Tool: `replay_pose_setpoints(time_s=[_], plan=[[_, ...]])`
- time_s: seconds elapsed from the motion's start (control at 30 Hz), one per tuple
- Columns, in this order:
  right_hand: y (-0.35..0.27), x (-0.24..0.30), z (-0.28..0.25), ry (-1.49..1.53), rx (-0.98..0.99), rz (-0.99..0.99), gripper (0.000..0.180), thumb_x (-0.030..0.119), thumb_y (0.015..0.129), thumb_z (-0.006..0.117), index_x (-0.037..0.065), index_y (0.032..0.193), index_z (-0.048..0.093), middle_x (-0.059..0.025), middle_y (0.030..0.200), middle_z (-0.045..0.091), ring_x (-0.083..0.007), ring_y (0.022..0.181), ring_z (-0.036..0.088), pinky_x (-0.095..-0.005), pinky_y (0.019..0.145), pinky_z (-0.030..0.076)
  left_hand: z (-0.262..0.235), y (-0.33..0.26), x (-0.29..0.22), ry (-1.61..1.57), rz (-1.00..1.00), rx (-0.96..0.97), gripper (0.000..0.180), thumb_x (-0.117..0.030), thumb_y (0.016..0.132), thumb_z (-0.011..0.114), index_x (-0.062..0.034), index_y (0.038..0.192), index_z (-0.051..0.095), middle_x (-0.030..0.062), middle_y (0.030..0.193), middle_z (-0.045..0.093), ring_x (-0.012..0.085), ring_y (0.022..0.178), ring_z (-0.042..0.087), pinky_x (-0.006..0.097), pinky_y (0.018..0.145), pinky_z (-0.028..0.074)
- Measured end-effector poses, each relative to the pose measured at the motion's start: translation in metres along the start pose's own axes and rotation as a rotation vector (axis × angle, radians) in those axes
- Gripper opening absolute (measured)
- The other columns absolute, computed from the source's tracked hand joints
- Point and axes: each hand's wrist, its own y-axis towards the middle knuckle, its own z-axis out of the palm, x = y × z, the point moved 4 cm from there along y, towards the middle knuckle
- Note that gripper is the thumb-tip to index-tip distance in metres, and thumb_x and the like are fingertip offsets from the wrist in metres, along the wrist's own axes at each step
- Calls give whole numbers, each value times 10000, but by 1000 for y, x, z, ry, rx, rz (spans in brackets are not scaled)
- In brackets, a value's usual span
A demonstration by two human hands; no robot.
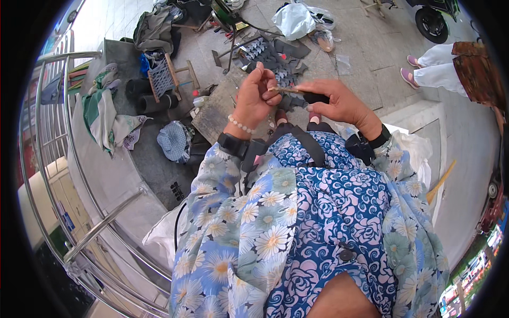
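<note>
While the left hand (256,95) curls its fingers (263,76) almost closed, pinching the near end of a thin tan strip (283,90), the right hand (339,103) wraps tightly round a dark handled tool (314,97) laid against that strip. Both wrists are raised before the chest, palms turned inward. Beyond the fingers, dark cut pieces (268,53) lie on the stone floor (360,47).

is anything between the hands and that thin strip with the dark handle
Nothing visible. The left hand pinches the pale end of the strip, and the right hand closes around its dark handle. Both hands touch it directly, raised above the cluttered ground.
</note>
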Motion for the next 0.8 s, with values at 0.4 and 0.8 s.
replay_pose_setpoints(time_s=[0.4,0.8], plan=[[-8,16,2,-250,7,201,340,190,674,601,104,1003,598,-176,804,617,-344,723,597,-367,652,473,8,15,33,148,126,-240,358,-414,897,482,-70,797,499,-8,595,428,73,461,361,229,412,283],[-6,-16,-1,227,-86,532,409,152,801,570,12,1181,515,-24,768,579,-52,520,510,-208,452,412,17,31,33,272,175,-105,213,-273,869,584,-85,807,504,-17,667,513,48,530,442,219,474,359]])
